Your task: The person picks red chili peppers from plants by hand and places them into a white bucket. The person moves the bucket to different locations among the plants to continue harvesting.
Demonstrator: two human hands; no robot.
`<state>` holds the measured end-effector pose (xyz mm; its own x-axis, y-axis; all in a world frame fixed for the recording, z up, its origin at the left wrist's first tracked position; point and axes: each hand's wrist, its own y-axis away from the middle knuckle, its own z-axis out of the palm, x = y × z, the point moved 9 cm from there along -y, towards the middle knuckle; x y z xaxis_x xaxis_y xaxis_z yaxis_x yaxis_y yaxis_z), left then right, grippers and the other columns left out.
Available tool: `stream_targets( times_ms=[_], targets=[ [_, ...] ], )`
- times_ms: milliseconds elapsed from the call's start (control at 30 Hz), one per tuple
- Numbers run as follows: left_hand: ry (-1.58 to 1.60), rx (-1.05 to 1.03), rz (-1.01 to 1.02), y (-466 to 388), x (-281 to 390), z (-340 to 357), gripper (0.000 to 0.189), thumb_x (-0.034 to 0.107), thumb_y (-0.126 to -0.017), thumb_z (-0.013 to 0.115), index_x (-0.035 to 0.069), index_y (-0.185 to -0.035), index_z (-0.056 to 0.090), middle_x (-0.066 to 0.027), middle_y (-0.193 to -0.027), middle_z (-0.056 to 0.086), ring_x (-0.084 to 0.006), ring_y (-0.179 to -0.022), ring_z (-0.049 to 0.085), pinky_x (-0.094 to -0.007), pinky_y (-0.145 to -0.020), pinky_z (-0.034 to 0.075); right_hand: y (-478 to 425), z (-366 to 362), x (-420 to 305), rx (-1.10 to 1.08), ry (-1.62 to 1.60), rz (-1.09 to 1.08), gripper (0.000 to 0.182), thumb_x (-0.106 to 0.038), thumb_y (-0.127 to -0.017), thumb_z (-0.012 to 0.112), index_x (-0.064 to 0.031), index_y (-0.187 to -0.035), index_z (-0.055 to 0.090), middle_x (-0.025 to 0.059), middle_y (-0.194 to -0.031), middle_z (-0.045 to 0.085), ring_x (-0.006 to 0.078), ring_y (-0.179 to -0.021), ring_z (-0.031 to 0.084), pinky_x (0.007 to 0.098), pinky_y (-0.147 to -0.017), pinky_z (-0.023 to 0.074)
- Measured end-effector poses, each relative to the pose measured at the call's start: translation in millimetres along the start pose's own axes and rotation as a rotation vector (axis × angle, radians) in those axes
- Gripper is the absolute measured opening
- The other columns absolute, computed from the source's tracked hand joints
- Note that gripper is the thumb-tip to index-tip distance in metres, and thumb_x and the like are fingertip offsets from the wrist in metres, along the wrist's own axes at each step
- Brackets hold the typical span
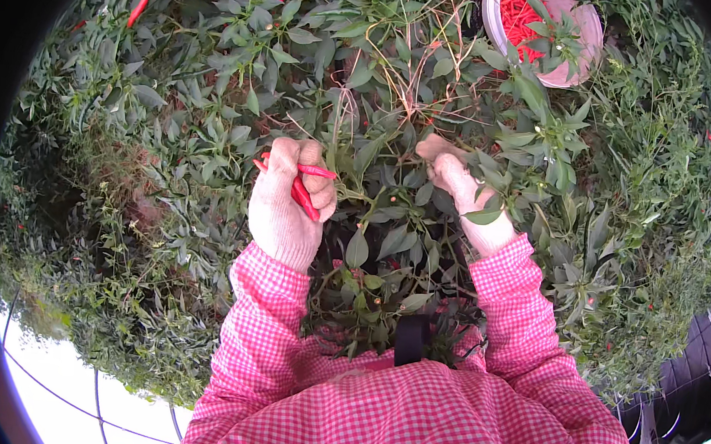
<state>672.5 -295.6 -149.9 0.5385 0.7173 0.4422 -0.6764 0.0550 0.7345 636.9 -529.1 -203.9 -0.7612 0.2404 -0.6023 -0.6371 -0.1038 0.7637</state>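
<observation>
My left hand (291,201), in a pale knit glove, is closed around several red chili peppers (305,198) that stick out between thumb and fingers. To its right, my right hand (456,180), gloved alike, reaches in among the leaves of a chili plant (398,241). Leaves cover part of it, and whether its fingers hold a stem or a pepper cannot be seen. Beyond that hand, at the top right, a white bucket (588,49) holds many picked red chilies (518,19), partly behind leaves.
Dense chili plants surround both hands. A red chili (139,7) shows among leaves at the upper left. Dry pale stems (410,95) stand between the hands and the bucket. Dark sheeting (695,361) lies at the lower right, and a wire mesh (96,411) at the lower left.
</observation>
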Motion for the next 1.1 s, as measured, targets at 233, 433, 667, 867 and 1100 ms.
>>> stream_targets(
  times_ms=[233, 433, 667, 867, 1100],
  targets=[
    [-0.135, -0.146, -0.168, -20.7, -39.0, 80.2, 0.031, 0.039, -0.102, 0.059, 0.012, -0.091, 0.053, -0.0103, -0.095, 0.066, -0.0107, -0.057, 0.054, -0.0242, -0.043, 0.035, -75.8, -43.6, 55.1, 0.280, 0.858, 0.339, 0.048, -0.032, -0.096, 0.060, 0.0036, -0.128, 0.061, 0.0112, -0.096, 0.071, 0.0181, -0.081, 0.065, 0.0342, -0.070, 0.0494],
    [-0.677, 0.067, -0.352, -62.0, -113.9, 34.1, 0.020, 0.023, -0.102, 0.055, 0.011, -0.113, 0.067, 0.0027, -0.074, 0.061, -0.0054, -0.052, 0.048, -0.0221, -0.043, 0.041, -80.2, -41.3, 67.8, 0.420, 0.758, 0.340, 0.039, -0.039, -0.094, 0.060, -0.0046, -0.109, 0.070, 0.0194, -0.102, 0.071, 0.0321, -0.096, 0.068, 0.0412, -0.087, 0.0516],
    [-1.556, -0.038, -0.308, -88.4, -137.0, -8.2, 0.038, 0.038, -0.092, 0.059, 0.009, -0.114, 0.072, -0.0202, -0.109, 0.072, -0.0398, -0.106, 0.067, -0.0478, -0.094, 0.052, -40.4, -46.3, 74.4, 0.436, 0.648, 0.475, 0.042, -0.037, -0.090, 0.068, 0.0036, -0.099, 0.072, 0.0131, -0.088, 0.074, 0.0162, -0.081, 0.068, 0.0310, -0.075, 0.0525],
    [-1.180, -0.059, -0.276, -101.4, -130.7, 1.9, 0.031, 0.030, -0.097, 0.060, 0.005, -0.110, 0.071, -0.0087, -0.081, 0.070, -0.0207, -0.073, 0.066, -0.0356, -0.069, 0.053, -20.3, -14.6, 60.9, 0.265, -0.002, 0.229, 0.026, -0.026, -0.096, 0.064, -0.0029, -0.106, 0.067, 0.0003, -0.093, 0.067, 0.0098, -0.080, 0.063, 0.0247, -0.071, 0.0534],
    [-0.405, -0.165, -0.513, -38.7, -108.9, 25.0, 0.033, 0.027, -0.103, 0.059, 0.004, -0.124, 0.067, 0.0074, -0.064, 0.055, -0.0012, -0.045, 0.035, -0.0200, -0.041, 0.022, 17.9, 31.7, 19.8, -0.161, -0.042, 0.383, 0.025, -0.028, -0.098, 0.063, -0.0046, -0.106, 0.065, 0.0008, -0.094, 0.066, 0.0074, -0.073, 0.057, 0.0224, -0.068, 0.0487]
  ],
)
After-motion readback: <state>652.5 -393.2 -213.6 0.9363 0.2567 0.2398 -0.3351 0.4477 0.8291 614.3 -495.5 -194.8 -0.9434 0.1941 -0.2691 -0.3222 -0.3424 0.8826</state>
